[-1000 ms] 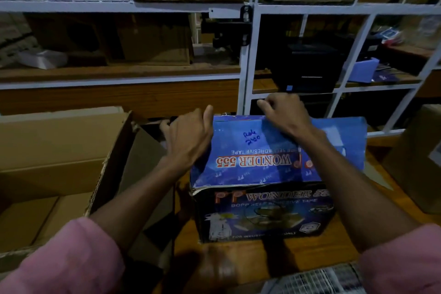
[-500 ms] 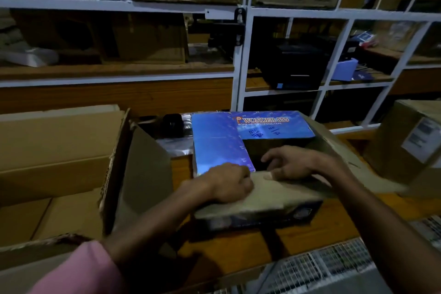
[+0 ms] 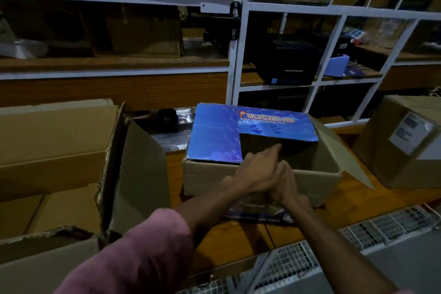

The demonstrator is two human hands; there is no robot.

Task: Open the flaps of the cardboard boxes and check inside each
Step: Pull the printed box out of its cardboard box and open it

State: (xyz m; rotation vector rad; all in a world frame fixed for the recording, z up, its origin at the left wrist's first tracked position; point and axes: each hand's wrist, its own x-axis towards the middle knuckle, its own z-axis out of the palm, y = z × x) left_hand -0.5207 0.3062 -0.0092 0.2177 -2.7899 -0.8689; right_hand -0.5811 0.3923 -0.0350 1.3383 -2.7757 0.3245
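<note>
Just beyond the crossed hands sits the blue-printed tape box (image 3: 250, 141), its near brown flap (image 3: 210, 174) folded toward the person, its dark inside open. Left of them lies a bigger open carton (image 3: 55, 150). The left hand (image 3: 256, 170) lies over the right hand (image 3: 284, 181), fingers loosely extended, gripping nothing.

tape box (image 3: 250, 148) flaps open, dark inside | left hand (image 3: 256, 170) and right hand (image 3: 285, 180) crossed, touching over near flap | open carton (image 3: 55, 164) left | sealed carton (image 3: 405, 141) right
</note>
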